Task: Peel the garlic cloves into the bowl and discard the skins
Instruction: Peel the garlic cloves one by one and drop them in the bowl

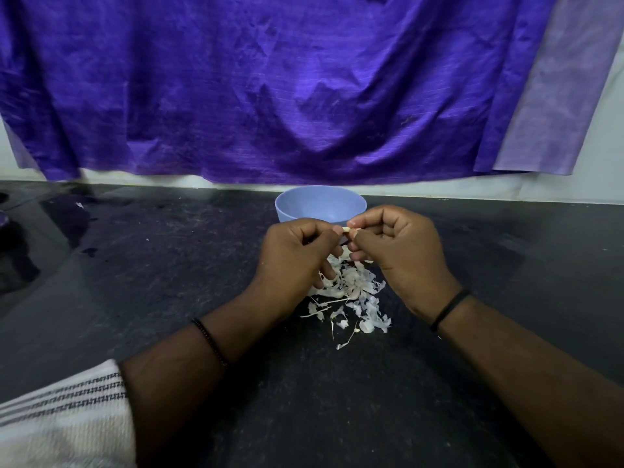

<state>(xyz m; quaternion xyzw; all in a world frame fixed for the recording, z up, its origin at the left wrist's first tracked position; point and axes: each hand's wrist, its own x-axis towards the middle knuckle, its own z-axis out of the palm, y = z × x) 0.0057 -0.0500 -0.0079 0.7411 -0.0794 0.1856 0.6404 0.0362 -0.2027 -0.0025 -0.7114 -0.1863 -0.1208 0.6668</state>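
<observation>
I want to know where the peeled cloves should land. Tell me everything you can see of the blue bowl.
The blue bowl is round, plain and pale blue, matte like plastic. It stands upright on the dark countertop near the back edge, below the purple cloth. Its visible inside looks empty; the near rim is hidden behind the left hand and right hand, which do not appear to touch it.

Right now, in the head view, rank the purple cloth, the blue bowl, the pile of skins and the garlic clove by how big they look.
1. purple cloth, by far the largest.
2. and 3. blue bowl and pile of skins: alike, and the hands hide part of each, so unranked.
4. garlic clove, smallest, a sliver between the fingertips.
</observation>
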